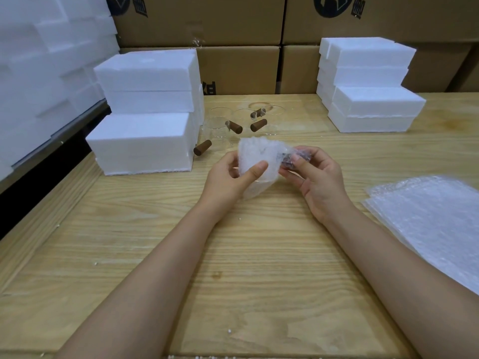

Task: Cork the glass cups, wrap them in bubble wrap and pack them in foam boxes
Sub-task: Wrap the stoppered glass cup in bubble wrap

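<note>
A glass cup wrapped in bubble wrap (255, 158) is held above the wooden table (233, 268) between both hands. My left hand (230, 178) grips the wrapped body, thumb pressed on the wrap. My right hand (315, 177) pinches the wrapped end, where a dark handle shows through. Behind them, several clear glass cups (220, 125) with brown wooden handles (258, 124) lie on the table. Closed white foam boxes are stacked at the left (145, 141) and at the right (373, 107).
A pile of bubble wrap sheets (435, 218) lies at the right edge of the table. Cardboard cartons (238, 71) form a wall behind the table. More white foam (46, 73) is piled at the far left. Small foam crumbs dot the tabletop.
</note>
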`<action>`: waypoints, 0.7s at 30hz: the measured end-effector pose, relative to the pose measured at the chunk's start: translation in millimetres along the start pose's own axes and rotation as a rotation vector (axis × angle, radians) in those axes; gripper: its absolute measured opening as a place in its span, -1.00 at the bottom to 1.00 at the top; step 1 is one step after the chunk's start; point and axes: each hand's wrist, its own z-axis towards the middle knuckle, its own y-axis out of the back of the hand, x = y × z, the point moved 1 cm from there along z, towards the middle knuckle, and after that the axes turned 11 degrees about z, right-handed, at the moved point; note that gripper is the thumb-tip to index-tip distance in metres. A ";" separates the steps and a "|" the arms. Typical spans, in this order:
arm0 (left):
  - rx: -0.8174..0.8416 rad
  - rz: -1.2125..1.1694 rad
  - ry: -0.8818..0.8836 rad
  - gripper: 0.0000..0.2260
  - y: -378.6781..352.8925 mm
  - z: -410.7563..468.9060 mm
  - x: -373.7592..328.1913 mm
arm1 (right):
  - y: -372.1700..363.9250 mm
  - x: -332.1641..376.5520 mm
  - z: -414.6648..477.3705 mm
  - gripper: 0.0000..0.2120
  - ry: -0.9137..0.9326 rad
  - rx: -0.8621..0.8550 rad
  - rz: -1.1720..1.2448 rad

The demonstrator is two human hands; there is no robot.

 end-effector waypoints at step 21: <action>-0.163 0.640 -0.052 -0.29 -8.5 -7.0 -6.9 | -12.3 -10.8 -4.9 -0.51 0.099 0.024 -0.963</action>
